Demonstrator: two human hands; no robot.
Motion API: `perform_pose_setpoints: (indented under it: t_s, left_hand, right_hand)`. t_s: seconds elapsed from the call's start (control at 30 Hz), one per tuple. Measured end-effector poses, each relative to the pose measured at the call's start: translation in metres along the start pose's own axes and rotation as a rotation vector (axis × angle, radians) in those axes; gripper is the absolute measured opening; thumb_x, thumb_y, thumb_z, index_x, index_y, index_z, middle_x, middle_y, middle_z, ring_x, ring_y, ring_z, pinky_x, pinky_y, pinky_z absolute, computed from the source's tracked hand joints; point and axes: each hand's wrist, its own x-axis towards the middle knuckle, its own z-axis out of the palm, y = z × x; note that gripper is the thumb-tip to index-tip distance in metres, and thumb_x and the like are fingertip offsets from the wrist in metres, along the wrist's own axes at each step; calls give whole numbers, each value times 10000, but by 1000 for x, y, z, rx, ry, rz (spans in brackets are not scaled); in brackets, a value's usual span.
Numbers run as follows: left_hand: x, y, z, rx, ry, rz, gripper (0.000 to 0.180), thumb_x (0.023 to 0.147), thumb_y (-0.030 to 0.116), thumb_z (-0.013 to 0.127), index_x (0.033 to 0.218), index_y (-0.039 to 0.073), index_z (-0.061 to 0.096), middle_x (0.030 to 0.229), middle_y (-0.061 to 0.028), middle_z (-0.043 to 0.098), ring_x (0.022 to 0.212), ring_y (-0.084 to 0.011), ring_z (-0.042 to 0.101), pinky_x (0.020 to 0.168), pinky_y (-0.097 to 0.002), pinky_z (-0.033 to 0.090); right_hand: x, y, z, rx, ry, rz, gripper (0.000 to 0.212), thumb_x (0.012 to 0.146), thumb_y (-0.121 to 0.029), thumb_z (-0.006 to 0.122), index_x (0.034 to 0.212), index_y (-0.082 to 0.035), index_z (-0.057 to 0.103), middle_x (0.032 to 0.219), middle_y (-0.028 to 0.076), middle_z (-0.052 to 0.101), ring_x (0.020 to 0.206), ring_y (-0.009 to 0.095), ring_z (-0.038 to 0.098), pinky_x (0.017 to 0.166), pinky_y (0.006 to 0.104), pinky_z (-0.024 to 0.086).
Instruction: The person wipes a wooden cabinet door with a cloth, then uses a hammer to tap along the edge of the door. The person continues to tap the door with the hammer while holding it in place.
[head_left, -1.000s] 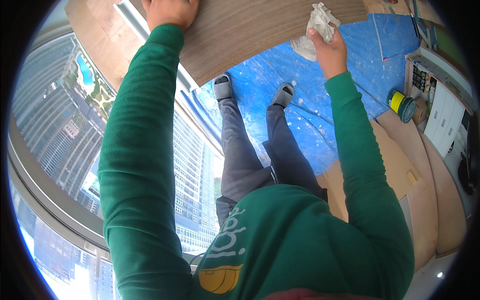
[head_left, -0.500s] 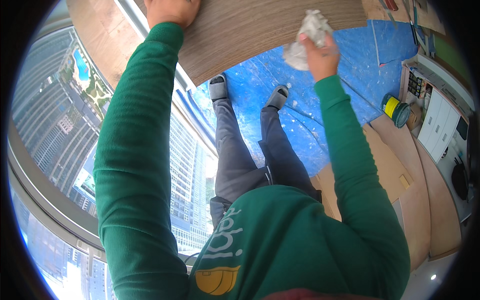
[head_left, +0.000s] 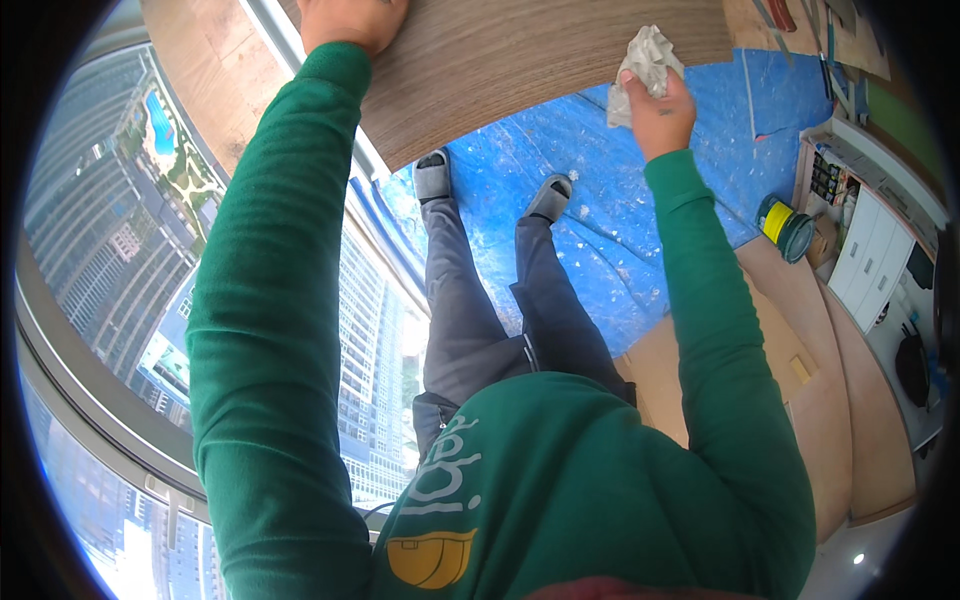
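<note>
right hand (head_left: 663, 115) grips crumpled pale cloth (head_left: 652, 52) at the wood-grain panel's (head_left: 530, 70) near edge, contact unclear; left hand (head_left: 352, 20) farther off, at panel's left side, fingers cropped, grip cannot be told.

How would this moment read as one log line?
left hand: at wood-grain board | right hand: holding crumpled pale rag | underfoot: blue sheet
</note>
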Motion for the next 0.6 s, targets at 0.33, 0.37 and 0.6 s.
perform_pose_setpoints:
  t_s: [0.33,0.37,0.6]
  left_hand:
    - [-2,-7,2,-6,18,5,607,1027,404,470,1555,105,461,1668,-117,354,1547,-324,279,1287,-490,137]
    - [-2,-8,1,-10,21,-5,608,1026,405,470,1555,106,461,1667,-119,354,1548,-323,278,1287,-490,137]
    - [4,-2,7,-12,34,16,618,1023,414,468,1554,99,461,1665,-126,357,1547,-323,280,1285,-493,142]
  right_hand:
    - [-93,-53,104,-66,-278,-143,233,824,-178,794,917,-85,601,865,165,679,803,403,678,678,461,553]
    - [-78,-37,89,-97,-280,-56,207,856,-174,787,943,-69,631,870,159,713,789,345,715,703,427,566]
    - [-96,-37,112,-25,-246,-167,180,879,-101,756,1023,-54,658,939,138,736,862,267,735,737,386,578]
